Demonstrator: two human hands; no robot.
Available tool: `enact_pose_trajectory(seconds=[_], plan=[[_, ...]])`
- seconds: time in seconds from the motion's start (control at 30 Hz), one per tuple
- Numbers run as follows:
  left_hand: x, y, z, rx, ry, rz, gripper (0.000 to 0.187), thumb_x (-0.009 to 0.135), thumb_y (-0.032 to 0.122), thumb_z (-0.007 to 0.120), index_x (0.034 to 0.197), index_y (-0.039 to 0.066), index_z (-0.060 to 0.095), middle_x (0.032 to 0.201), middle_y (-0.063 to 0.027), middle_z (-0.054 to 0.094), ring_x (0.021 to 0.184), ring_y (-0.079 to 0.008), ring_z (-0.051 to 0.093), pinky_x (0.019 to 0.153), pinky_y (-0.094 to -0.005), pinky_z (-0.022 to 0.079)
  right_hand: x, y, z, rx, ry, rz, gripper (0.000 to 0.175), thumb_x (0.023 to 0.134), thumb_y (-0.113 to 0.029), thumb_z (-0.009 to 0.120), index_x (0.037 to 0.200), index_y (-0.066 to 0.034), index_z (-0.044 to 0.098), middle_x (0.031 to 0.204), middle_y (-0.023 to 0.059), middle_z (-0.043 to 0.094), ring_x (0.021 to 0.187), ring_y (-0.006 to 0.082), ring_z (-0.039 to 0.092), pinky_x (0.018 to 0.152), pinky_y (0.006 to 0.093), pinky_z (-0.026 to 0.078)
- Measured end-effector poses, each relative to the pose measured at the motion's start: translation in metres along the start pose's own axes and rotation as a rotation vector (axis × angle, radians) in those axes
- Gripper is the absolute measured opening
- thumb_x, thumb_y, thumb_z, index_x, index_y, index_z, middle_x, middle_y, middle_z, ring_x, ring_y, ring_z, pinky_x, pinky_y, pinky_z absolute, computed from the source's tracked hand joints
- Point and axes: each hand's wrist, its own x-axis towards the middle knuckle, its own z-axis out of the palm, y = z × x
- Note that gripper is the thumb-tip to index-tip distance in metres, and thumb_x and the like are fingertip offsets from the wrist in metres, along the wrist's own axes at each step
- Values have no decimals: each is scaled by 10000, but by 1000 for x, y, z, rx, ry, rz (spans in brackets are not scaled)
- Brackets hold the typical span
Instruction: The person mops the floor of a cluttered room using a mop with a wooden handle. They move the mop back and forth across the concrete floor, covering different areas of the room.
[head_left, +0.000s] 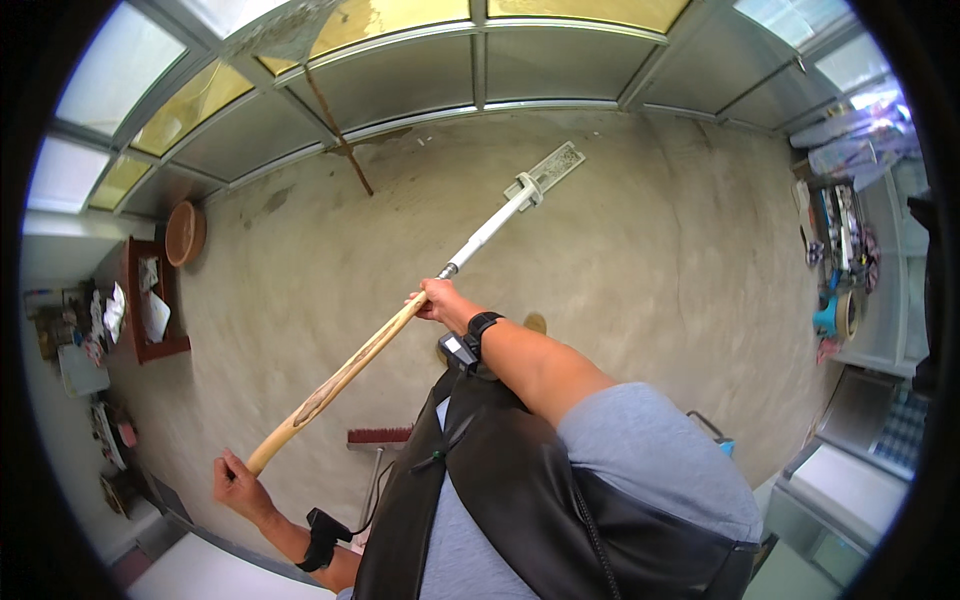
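Slanting across the view is a long pole with a pale wooden handle (352, 367), a white upper shaft (487, 229) and a flat, rectangular, speckled head (556, 166), which may be a flat mop head. A grey collar joins wood and white shaft. My right hand (436, 300) grips the wood just below this collar. At the handle's lower end, my left hand (241, 491) is curled around it. Both wrists wear black straps with small devices. The pole's head is over the concrete floor (622, 247); whether it touches is hard to tell.
A thin brown stick (337, 131) leans by the metal-and-glass partition (405, 75). To the left are a brown basin (186, 234) and a red-brown wooden cabinet (161, 349). A red-bristled broom (379, 436) lies near my body. Shelved items and a blue-and-beige stool (832, 315) line the right.
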Motion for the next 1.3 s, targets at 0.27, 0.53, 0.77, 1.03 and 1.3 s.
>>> enact_pose_trajectory(seconds=[0.27,0.53,0.77,1.03,1.3], plan=[[71,36,108,-221,-176,191,358,950,99,594,668,7,394,574,-40,317,554,-116,290,485,-319,283,43,-69,-56,114,68,-97,233,959,-174,459,1159,-65,411,901,145,692,726,315,721,439,333,508],[125,109,200,-341,-485,542,318,889,96,649,664,-3,449,562,-123,402,495,-203,372,485,-352,339,34,-100,-152,258,201,-253,203,950,-244,495,1093,-101,485,831,99,708,589,212,640,395,302,373],[153,191,249,-348,-678,885,263,839,148,711,677,21,548,620,-159,542,540,-337,530,527,-407,429,13,-96,-203,573,442,-385,189,947,-280,546,1049,-124,513,750,83,693,447,173,534,359,300,378],[150,269,290,-376,-872,1214,322,825,328,742,668,61,651,611,-112,611,563,-311,610,515,-399,472,-9,-73,-267,802,569,-388,189,949,-291,568,999,-114,527,723,79,676,426,164,493,380,304,395],[131,325,325,-437,-936,1523,400,859,446,690,692,87,636,595,-96,609,565,-318,615,500,-410,475,-22,-47,-312,967,683,-495,263,975,-355,532,982,-94,559,797,67,674,577,186,566,465,306,434]])
